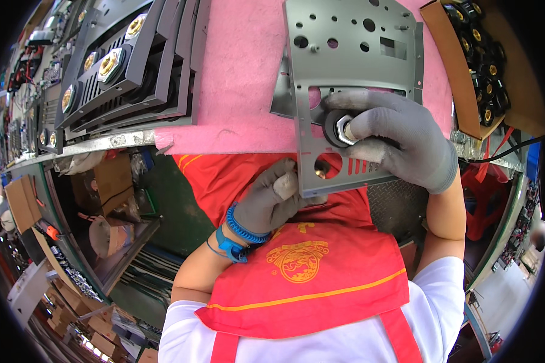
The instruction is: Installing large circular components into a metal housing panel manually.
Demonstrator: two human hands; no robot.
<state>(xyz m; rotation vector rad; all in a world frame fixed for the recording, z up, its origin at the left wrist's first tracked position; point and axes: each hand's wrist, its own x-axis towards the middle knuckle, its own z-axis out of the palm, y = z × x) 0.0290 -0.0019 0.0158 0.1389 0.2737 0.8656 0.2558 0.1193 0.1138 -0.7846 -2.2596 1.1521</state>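
Note:
A grey sheet-metal panel (339, 66) with round holes and slots rests partly on the pink-covered table, its near end jutting over the edge toward me. My gloved right hand (393, 136) is closed around a black round fitting with a silver hex nut (344, 129), held against the panel's face. At the panel's near left corner, my gloved left hand (272, 196) reaches underneath with curled fingers, the tips partly hidden. Through the large near hole a brass-coloured part (322, 169) shows beside those fingers; whether they grip it is unclear.
Several dark panels (133, 72) with brass-nutted fittings lie stacked at the left. To the right stands a cardboard box (466, 78) of black fittings with brass centres. Pink padding (242, 78) covers the table. A shelf with cartons (109, 181) is below at the left.

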